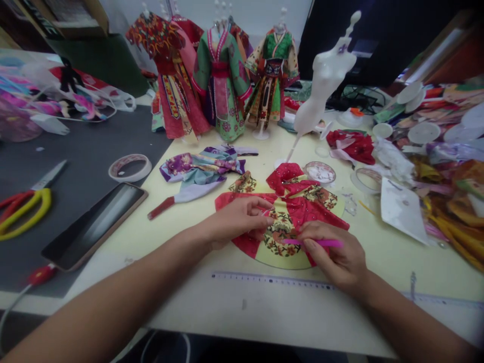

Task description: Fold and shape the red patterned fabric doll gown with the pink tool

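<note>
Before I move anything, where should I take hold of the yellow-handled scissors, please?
Grip the scissors by their handle loops, coming from the left: they lie flat at that end on the grey mat, while the blades point away to the right, clear of your fingers.

Left hand [238, 222]: fingers pinch the edge of a red and floral doll garment [313, 214]
Right hand [333, 254]: grips a pink stick [317, 243] over the garment
Near tabletop [242, 322] edge: ruler [272, 280], just below the garment
Far tabletop edge: dressed mannequins [221, 85], white dress form [325, 83]
Left: tape roll [130, 167], scissors [30, 212], dark mat [86, 136]
</note>
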Motion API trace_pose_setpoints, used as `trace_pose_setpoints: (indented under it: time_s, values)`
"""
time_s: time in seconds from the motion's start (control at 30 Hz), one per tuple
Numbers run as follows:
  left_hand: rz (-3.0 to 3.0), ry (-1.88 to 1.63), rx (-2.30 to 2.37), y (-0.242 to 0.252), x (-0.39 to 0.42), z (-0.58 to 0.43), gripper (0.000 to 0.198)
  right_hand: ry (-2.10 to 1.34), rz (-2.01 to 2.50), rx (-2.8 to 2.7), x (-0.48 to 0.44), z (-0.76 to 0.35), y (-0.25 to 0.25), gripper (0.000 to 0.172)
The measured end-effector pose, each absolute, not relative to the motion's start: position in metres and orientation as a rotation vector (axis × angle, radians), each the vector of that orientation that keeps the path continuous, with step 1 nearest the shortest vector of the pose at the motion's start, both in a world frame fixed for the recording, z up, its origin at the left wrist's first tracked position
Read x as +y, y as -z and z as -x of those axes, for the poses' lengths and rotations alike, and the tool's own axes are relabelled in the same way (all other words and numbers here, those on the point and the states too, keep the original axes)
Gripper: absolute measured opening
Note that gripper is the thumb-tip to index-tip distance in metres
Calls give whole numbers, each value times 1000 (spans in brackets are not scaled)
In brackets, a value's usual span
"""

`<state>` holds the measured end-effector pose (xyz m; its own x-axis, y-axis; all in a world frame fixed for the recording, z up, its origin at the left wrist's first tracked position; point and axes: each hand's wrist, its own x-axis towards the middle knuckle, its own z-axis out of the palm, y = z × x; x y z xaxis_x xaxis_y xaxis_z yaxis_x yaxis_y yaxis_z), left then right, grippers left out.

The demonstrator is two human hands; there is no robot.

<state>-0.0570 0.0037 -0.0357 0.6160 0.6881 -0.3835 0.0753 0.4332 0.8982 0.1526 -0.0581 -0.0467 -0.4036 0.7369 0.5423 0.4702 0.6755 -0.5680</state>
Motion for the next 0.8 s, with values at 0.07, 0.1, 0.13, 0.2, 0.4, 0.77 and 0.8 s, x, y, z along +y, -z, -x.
trace_pose_setpoints:
  time_s: [0.07,0.1,0.13,0.2,0.4,0.77,0.8]
  values:
    - [-1041,-424,825,36,3,57,38,-417,932,-2078,-58,-152,49,14]
    - [-1029,-417,821,37,3,57,38,-423,927,-2080,-58,-152,50,14]
    - [-1021,-411,824,37,3,56,38,-431,920,-2081,-58,-152,51,14]
    - [-1018,-405,835,37,3,56,39,-450,911,-2088,-58,-152,52,14]
    - [-1032,-395,831,39,3,55,40,-474,940,-2124,-57,-151,54,11]
    - [-1078,-390,833,38,2,56,43,-505,974,-2169,-56,-149,53,12]
    - [-1078,-386,823,38,2,56,42,-507,978,-2169,-56,-149,53,12]
